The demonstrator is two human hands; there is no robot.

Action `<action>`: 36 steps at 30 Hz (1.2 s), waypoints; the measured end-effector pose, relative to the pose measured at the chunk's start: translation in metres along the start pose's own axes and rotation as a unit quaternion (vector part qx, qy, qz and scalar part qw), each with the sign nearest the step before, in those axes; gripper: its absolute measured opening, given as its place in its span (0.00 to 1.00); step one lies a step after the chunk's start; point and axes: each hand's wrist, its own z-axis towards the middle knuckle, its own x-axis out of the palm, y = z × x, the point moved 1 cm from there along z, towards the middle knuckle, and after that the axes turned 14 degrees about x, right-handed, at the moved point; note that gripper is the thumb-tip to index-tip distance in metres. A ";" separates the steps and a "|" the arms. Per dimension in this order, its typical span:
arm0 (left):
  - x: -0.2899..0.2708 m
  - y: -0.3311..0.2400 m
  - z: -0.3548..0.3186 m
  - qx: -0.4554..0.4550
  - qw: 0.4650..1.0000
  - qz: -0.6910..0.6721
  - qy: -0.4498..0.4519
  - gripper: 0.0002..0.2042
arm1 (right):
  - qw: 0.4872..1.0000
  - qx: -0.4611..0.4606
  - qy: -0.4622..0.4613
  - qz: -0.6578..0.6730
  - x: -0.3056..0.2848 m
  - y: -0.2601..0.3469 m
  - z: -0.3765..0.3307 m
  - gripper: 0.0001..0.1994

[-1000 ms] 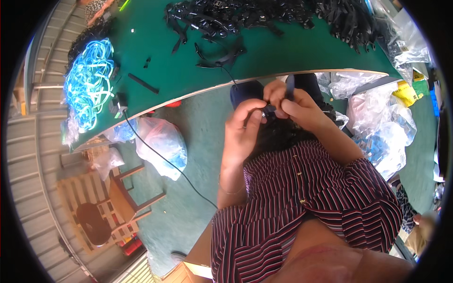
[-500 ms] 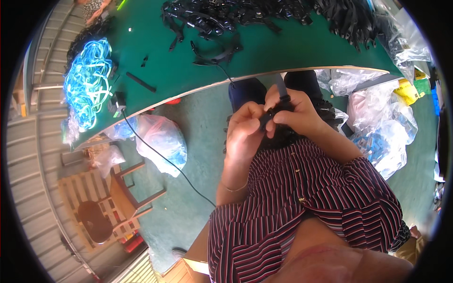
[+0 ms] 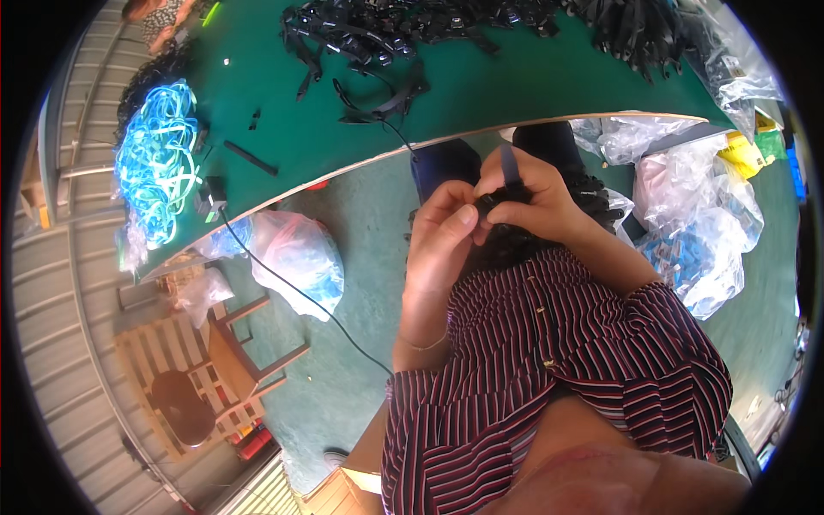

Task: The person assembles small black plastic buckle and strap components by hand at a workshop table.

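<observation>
Both hands meet in front of the chest, just below the table edge: the right hand [image 3: 536, 199] pinches one flat, dull-black strap [image 3: 510, 166] that stands upright from its fingers, and the left hand [image 3: 444, 233] closes fingertips on its lower end. Beyond, the smooth green table [image 3: 481, 94] bears one tangled heap of black straps [image 3: 403, 30] and one bundle of glossy blue cord [image 3: 157, 167]. Crinkled clear plastic bags [image 3: 695, 215] lie right.

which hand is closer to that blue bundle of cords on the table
Left. The left hand is on the side toward the blue cord bundle; the right hand is farther off, beyond it.
</observation>
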 end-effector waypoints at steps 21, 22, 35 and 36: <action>-0.005 -0.009 -0.014 0.118 0.942 0.315 -0.014 0.06 | 0.965 0.190 0.105 -0.148 -0.004 0.016 0.004 0.09; -0.006 -0.009 -0.013 0.101 0.924 0.370 0.014 0.06 | 0.962 0.174 0.107 -0.180 -0.005 0.013 0.004 0.07; -0.002 -0.005 -0.009 0.016 0.998 0.025 0.054 0.10 | 0.863 0.205 0.166 0.431 0.022 0.002 -0.022 0.10; -0.003 -0.004 -0.009 0.012 0.998 -0.011 0.060 0.10 | 0.838 0.209 0.166 0.475 0.023 0.000 -0.022 0.10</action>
